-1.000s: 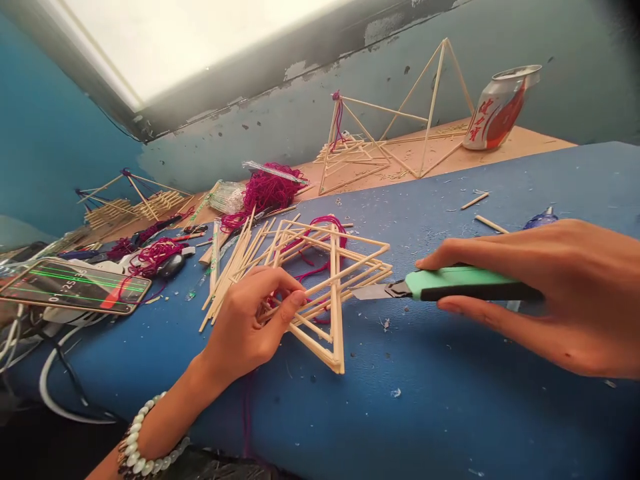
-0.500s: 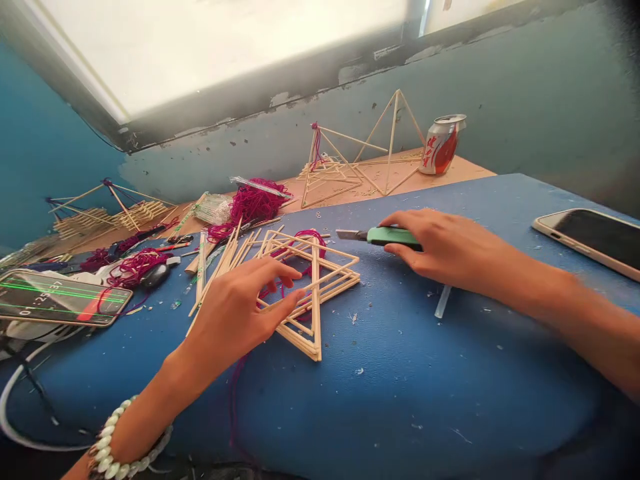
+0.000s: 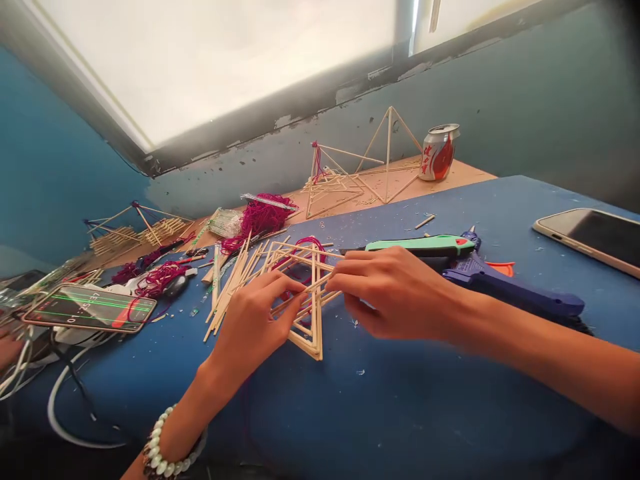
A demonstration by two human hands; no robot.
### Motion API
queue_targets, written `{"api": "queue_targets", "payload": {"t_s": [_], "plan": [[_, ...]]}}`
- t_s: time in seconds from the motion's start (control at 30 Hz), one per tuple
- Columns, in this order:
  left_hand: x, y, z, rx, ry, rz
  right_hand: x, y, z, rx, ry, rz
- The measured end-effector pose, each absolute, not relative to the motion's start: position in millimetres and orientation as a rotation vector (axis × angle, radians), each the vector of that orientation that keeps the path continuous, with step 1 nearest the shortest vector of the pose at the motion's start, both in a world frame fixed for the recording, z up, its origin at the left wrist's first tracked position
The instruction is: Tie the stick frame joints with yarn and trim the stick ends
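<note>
My left hand (image 3: 260, 310), with a beaded bracelet at its wrist, pinches a thin wooden stick (image 3: 317, 284) between thumb and fingertips. The fingers of my right hand (image 3: 395, 293) close on the stick's other end. Beneath the fingertips lie stacked triangular stick frames (image 3: 317, 337), partly hidden by both hands. Purple yarn (image 3: 311, 244) shows through them. Just beyond my right hand rests a green utility knife (image 3: 415, 245), its blade end partly covered. A blue glue gun (image 3: 515, 288) lies beside the knife.
Loose sticks (image 3: 235, 283) and a purple yarn bundle (image 3: 265, 217) lie left of the frames. A phone (image 3: 90, 308) with cables is at the left, another phone (image 3: 595, 240) at the right. Stick pyramids (image 3: 388, 160) and a drink can (image 3: 440, 153) stand at the back.
My right hand has let go of the utility knife and moved left to grip the stick with my left hand. The view has shifted slightly, and the glue gun now shows.
</note>
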State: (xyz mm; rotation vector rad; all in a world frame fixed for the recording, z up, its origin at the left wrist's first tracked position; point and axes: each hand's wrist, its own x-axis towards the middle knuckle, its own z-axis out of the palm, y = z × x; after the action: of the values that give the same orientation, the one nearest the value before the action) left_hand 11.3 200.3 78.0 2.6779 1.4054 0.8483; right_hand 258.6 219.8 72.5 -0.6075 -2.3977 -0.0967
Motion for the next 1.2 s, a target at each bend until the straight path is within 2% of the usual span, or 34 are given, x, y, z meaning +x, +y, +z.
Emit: {"api": "queue_targets", "payload": {"t_s": [0.13,0.57,0.77,0.9,1.03,1.2], "plan": [[12.3,200.0,78.1,2.795,1.397,0.845,263.6,218.1,58.2,-0.66,-2.412,-0.058],[27.1,188.2,88.0,3.288,1.207,0.789,252.6,221.1,56.8,-0.78,-2.463,-0.056],[-2.8,163.1,87.1,2.908,1.385,1.106,256.3,218.0,55.4,-0.713,-2.485,-0.081],[-38.5,145.2,78.9,2.72,1.547,1.059,259.0,215.1,56.0,-0.704,-2.412,-0.053],[-52.5,144.5,64.2,2.687,1.42,1.008,257.5,213.2,53.8,-0.678,-2.399,-0.093],[-53.2,154.3,47.8,2.672,1.33,1.134,257.9,211.7,52.4,-0.674,-2.414,-0.067]]}}
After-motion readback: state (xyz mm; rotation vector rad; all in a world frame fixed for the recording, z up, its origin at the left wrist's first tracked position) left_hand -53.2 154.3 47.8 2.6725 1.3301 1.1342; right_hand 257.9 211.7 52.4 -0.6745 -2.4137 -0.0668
